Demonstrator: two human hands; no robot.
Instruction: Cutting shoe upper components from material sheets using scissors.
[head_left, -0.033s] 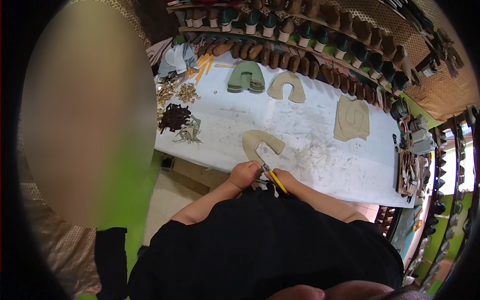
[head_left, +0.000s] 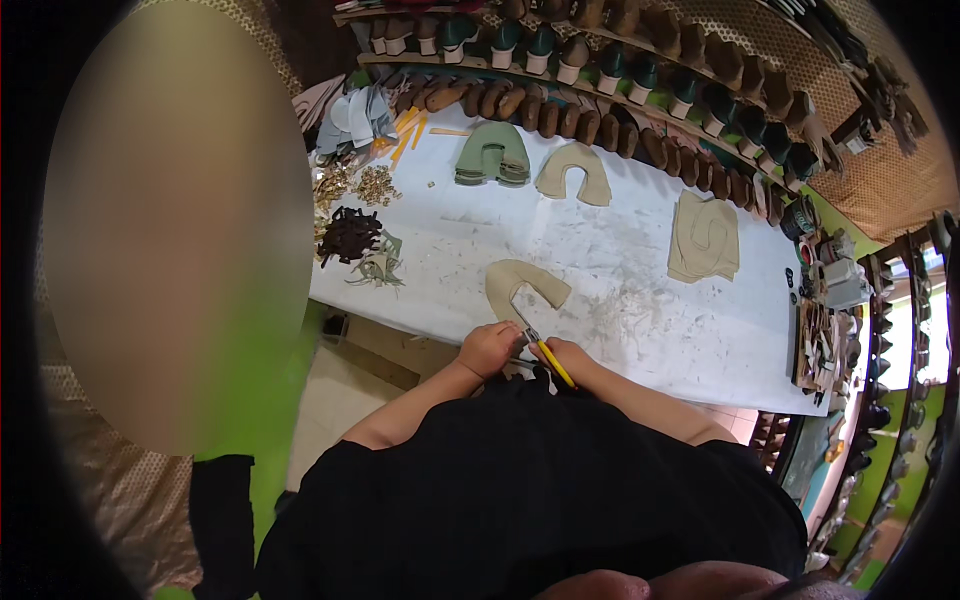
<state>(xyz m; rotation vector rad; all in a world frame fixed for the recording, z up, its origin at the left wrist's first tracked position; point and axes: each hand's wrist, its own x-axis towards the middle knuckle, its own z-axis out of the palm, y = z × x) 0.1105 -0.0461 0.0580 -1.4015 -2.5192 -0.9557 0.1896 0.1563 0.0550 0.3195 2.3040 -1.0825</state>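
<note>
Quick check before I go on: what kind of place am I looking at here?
Most likely a shoemaking workshop: shelves of shoe lasts, cut beige upper pieces on the white worktable, and the right hand holding a yellow-handled cutter.

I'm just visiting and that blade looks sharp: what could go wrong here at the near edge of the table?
1. The left hand sits right beside the yellow-handled cutter held in the right hand; a slip might nick a finger.
2. The tan leather piece lies at the white table edge, so it could slide off.
3. Scraps nearby might snag the cut.
</note>
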